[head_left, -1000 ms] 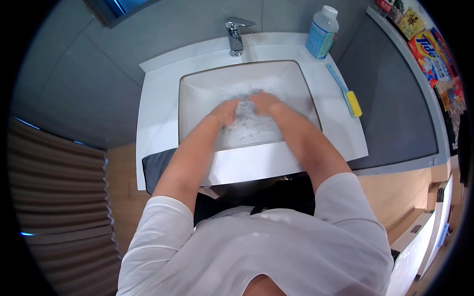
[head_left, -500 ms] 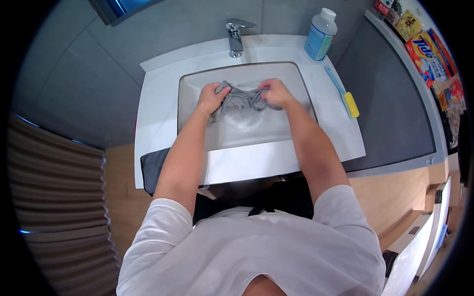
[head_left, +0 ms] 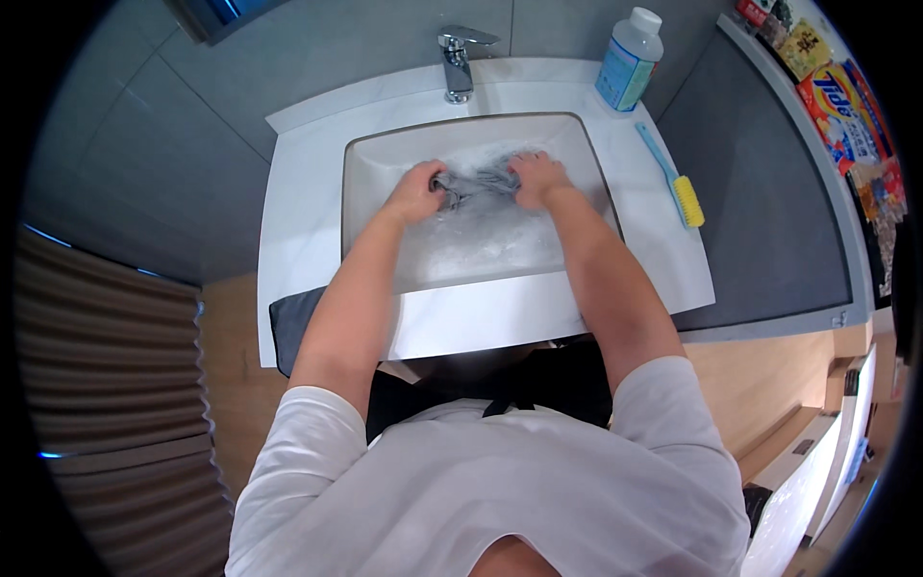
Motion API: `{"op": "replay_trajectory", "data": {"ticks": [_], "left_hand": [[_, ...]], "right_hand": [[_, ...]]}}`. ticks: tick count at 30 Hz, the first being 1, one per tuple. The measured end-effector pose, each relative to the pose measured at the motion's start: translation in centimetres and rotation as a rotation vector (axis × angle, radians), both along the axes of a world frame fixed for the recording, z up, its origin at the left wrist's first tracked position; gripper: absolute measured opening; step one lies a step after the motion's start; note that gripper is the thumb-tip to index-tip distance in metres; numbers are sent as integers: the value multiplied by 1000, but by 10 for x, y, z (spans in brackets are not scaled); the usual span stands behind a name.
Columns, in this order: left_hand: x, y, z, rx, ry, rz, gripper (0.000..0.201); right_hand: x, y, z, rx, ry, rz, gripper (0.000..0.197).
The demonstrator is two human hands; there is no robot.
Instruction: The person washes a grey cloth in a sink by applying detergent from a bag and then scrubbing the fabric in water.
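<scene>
A wet grey cloth [head_left: 473, 186] stretches between my two hands in the water of a white rectangular sink [head_left: 389, 159]. At its left end my left hand [head_left: 418, 192] is closed, fingers curled round the fabric. My right hand [head_left: 540, 180] grips the other end, its fingertips partly hidden by the cloth and cloudy water. Most of the cloth lies in the water, bunched up, so its shape cannot be made out. Above the basin's back edge stands a chrome faucet [head_left: 458, 72].
On the counter's right side are a clear bottle [head_left: 630, 62] with a white cap and a blue-handled brush [head_left: 685, 197] with yellow bristles. A dark cloth [head_left: 293, 327] hangs over the front left corner. Colourful packages [head_left: 841, 111] line the far right ledge.
The cloth, earlier raised and spread between my hands, is now lowered and bunched in the water. My hands have turned palms more inward, and the water is more stirred.
</scene>
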State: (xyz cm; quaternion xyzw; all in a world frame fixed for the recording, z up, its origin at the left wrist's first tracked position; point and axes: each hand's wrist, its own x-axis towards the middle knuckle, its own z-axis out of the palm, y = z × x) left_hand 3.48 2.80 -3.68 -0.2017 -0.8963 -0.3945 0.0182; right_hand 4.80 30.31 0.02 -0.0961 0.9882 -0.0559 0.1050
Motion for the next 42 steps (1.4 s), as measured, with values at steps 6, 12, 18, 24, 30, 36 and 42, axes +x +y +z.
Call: {"op": "replay_trajectory", "data": {"ticks": [6,12,18,24,30,36,42], "left_hand": [[18,14,-3,-184,-170,-273,61],[20,23,12,-158,-341,-237,58],[14,14,8,-26,-149,-17,37],[-1,2,17,132,-114,129,19],[5,-4,47,-77,4,-63,17],[21,-35,63,-86,138,-214,17],[28,-48,61,92,252,-29,18]], "right_hand": [[5,-12,-5,35,-22,95,57],[5,-11,-8,45,-33,60,62],[2,-7,-5,-44,110,56,48],[-2,-7,-4,-152,381,110,37],[4,-6,-10,-145,371,117,31],[5,0,-11,-142,352,98,24],[-5,2,-18,-285,487,18,13]]}}
